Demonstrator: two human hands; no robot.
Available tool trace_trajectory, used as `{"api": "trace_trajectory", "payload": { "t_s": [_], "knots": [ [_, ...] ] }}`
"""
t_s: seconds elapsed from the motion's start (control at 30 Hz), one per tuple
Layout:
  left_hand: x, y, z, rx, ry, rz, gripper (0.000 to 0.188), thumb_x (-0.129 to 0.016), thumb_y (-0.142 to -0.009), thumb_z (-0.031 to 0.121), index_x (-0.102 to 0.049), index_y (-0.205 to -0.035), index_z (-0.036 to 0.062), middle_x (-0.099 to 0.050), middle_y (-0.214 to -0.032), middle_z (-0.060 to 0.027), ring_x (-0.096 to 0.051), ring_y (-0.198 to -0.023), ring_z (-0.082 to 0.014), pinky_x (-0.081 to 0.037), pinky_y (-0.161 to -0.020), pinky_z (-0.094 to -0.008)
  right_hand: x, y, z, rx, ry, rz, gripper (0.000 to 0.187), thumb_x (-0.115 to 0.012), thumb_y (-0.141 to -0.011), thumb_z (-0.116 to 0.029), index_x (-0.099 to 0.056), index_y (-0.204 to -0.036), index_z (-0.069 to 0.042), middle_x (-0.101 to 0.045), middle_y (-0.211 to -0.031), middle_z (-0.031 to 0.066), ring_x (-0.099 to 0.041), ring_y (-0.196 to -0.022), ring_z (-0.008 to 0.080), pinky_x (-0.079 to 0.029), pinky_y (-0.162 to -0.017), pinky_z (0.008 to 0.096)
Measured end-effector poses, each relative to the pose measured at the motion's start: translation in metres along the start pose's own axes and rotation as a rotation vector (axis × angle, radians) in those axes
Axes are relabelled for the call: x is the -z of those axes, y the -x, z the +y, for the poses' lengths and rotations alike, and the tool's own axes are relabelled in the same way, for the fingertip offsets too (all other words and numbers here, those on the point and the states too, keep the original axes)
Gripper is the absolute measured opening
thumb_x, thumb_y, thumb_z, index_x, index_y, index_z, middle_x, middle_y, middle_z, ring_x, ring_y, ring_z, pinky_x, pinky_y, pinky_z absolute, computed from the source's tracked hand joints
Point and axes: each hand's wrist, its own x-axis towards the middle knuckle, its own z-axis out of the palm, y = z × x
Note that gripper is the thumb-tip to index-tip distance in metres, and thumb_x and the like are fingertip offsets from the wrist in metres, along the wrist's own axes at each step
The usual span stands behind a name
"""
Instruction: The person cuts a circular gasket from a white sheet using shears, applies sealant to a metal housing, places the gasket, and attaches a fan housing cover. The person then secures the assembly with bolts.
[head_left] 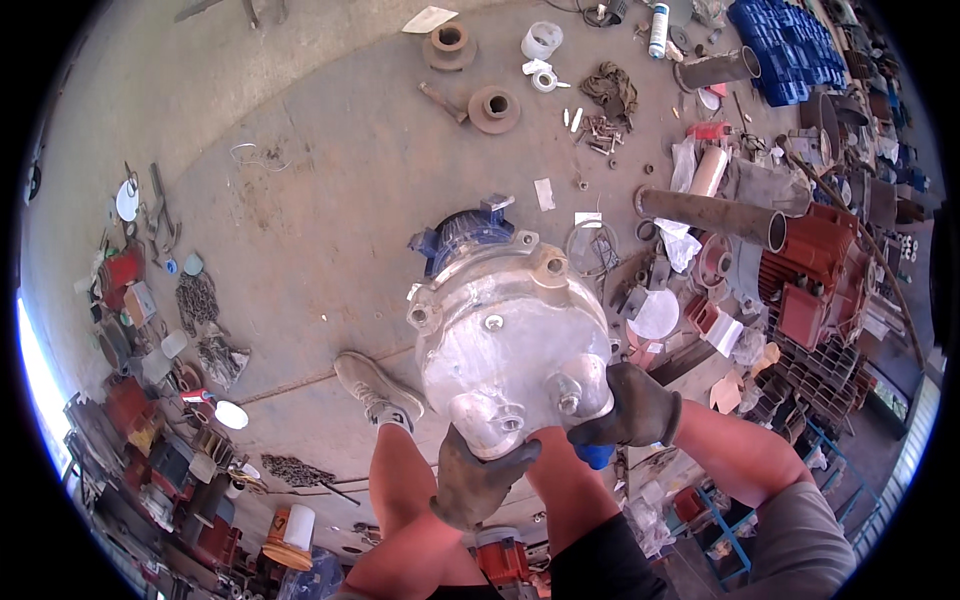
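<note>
A large round silver pump casing (505, 350) with bolt lugs on its rim and two stubby ports is in front of me. A blue finned motor (470, 235) shows behind its far edge. My left hand (483, 482), in a dark work glove, is closed around the near-left port from below. The other port, at the right, is gripped by my right hand (632, 408), gloved the same way. Something blue (592, 455) shows just under the right glove; I cannot make out what it is. The underside of the casing is hidden.
Two rusty flanged hubs (494, 109) lie at the far side near a heap of bolts (603, 133). Steel pipes (712, 215) and a red motor (815, 260) crowd the right. Chains (197, 300) and parts line the left. My shoe (375, 383) stands beside the casing.
</note>
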Motion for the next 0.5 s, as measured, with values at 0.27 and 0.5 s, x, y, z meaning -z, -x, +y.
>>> {"api": "trace_trajectory", "payload": {
  "t_s": [0.27,0.5],
  "knots": [
    [-0.0039,0.0022,-0.0105,-0.049,0.035,0.014,0.061,-0.092,-0.079,0.016,-0.06,-0.127,-0.0047,-0.075,-0.103,-0.0129,-0.074,-0.089,-0.0209,-0.061,-0.078,-0.0345,0.0048,-0.0051,0.0063,0.06,0.02,0.012,0.058,-0.092,-0.078,-0.042,-0.075,-0.116,-0.001,-0.078,-0.09,0.0186,-0.076,-0.078,0.0307,-0.061,-0.079,0.0416],
    [-0.0038,0.0006,-0.0058,0.156,0.182,-0.002,0.063,-0.093,-0.079,0.015,-0.059,-0.128,-0.0059,-0.074,-0.102,-0.0124,-0.073,-0.088,-0.0199,-0.061,-0.078,-0.0334,0.0082,-0.008,0.01,0.041,0.104,0.013,0.058,-0.09,-0.077,-0.05,-0.077,-0.108,-0.002,-0.077,-0.086,0.0186,-0.075,-0.076,0.0334,-0.059,-0.078,0.0408]
  ]
}}
